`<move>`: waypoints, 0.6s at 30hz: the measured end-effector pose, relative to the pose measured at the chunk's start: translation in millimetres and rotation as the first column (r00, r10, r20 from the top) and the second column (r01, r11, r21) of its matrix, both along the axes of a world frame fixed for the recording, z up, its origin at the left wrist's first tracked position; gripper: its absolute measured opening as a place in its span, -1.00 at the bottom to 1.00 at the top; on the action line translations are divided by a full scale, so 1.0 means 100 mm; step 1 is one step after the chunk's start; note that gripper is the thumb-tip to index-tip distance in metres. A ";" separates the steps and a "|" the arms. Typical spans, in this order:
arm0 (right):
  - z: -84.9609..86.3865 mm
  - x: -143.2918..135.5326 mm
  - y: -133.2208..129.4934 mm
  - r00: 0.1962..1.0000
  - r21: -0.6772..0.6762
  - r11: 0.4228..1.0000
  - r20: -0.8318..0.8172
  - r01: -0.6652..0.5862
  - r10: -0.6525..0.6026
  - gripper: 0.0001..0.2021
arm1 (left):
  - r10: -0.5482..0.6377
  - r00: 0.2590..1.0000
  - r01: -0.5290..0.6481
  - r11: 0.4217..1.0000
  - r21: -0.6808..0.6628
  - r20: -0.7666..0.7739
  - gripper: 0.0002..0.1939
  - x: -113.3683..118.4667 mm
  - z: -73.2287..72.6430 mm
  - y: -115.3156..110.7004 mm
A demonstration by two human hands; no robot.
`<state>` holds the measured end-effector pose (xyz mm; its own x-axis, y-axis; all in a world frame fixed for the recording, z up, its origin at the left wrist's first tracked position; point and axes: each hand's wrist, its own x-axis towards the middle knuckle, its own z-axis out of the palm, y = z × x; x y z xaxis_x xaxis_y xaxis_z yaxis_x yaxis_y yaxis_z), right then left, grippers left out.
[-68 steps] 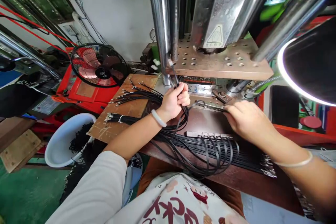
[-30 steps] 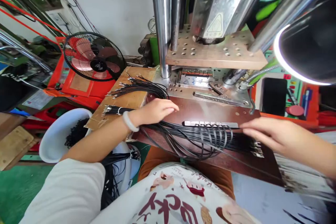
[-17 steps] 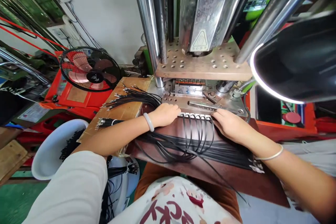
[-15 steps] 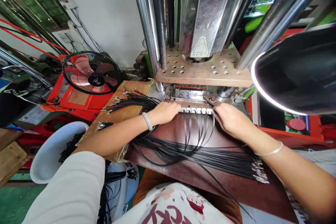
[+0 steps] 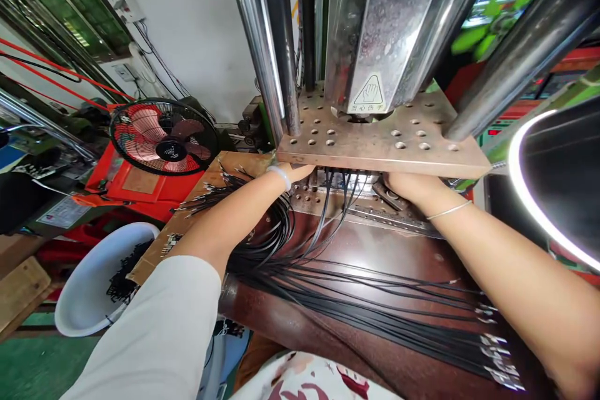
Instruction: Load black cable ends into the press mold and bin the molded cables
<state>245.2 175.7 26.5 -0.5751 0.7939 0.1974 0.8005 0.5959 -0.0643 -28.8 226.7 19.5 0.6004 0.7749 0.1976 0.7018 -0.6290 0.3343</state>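
Now both hands [image 5: 302,171] [image 5: 409,186] have moved beneath the plate [image 5: 365,145]

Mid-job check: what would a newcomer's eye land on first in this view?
Probably the steel press, upper centre, its triangular hand sign above a drilled plate that partly hides the left hand and right hand. Next, black cables spread across the dark red tabletop below, and a ring light glows at right.

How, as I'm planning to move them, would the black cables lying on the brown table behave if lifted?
The black cables would probably sag, since several bend in loose curves. They might tangle, as strands overlap and crowd together. Each is probably light, being thin.
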 end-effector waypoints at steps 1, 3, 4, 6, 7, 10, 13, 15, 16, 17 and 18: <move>0.00 -0.02 -0.04 1.000 0.002 1.000 0.006 -0.007 0.007 -0.55 | -0.054 0.998 0.054 0.999 -0.007 -0.021 -0.57 0.01 0.01 -0.04; 0.00 -0.08 -0.14 0.999 0.003 0.999 0.026 -0.044 0.044 -0.52 | -0.170 0.985 0.169 0.985 -0.042 -0.037 -0.51 0.03 0.05 -0.16; -0.01 -0.11 -0.19 0.996 0.012 0.997 0.044 -0.074 0.073 -0.51 | -0.226 0.972 0.223 0.974 -0.050 -0.062 -0.46 0.03 0.07 -0.23; -0.05 -0.14 -0.28 0.993 0.077 0.993 0.085 -0.089 0.082 -0.53 | -0.256 0.959 0.254 0.967 -0.034 -0.120 -0.40 0.02 0.09 -0.37; -0.07 -0.14 -0.31 0.993 0.127 0.990 0.104 -0.064 0.051 -0.56 | -0.236 0.960 0.238 0.971 -0.009 -0.150 -0.39 0.01 0.08 -0.43; -0.13 -0.15 -0.30 0.990 0.214 0.976 0.117 0.049 -0.075 -0.63 | -0.151 0.968 0.171 0.982 0.085 -0.200 -0.39 -0.02 0.04 -0.49; -0.13 -0.14 -0.25 0.992 0.187 0.980 0.092 0.074 -0.092 -0.65 | -0.177 0.954 0.192 0.981 0.041 -0.241 -0.39 0.01 0.08 -0.46; -0.08 -0.07 -0.34 0.996 0.176 0.983 0.061 0.056 -0.067 -0.68 | -0.193 0.950 0.188 0.981 -0.042 -0.246 -0.37 0.02 0.22 -0.51; -0.05 0.01 -0.44 0.998 0.181 0.982 0.037 0.051 -0.058 -0.66 | -0.177 0.961 0.166 0.984 -0.065 -0.214 -0.37 -0.01 0.32 -0.60; -0.03 0.11 -0.58 0.998 0.198 0.979 0.011 0.056 -0.059 -0.64 | -0.148 0.978 0.138 0.988 -0.074 -0.147 -0.38 -0.06 0.43 -0.76; -0.02 0.24 -0.76 0.996 0.208 0.975 -0.035 0.083 -0.077 -0.61 | -0.119 0.992 0.114 0.989 -0.095 -0.049 -0.40 -0.16 0.52 -0.99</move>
<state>268.9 99.4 24.7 -0.5039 0.7764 0.3786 0.8457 0.5327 0.0332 -44.3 128.1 71.9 0.6954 0.7125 0.0937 0.6444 -0.6759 0.3577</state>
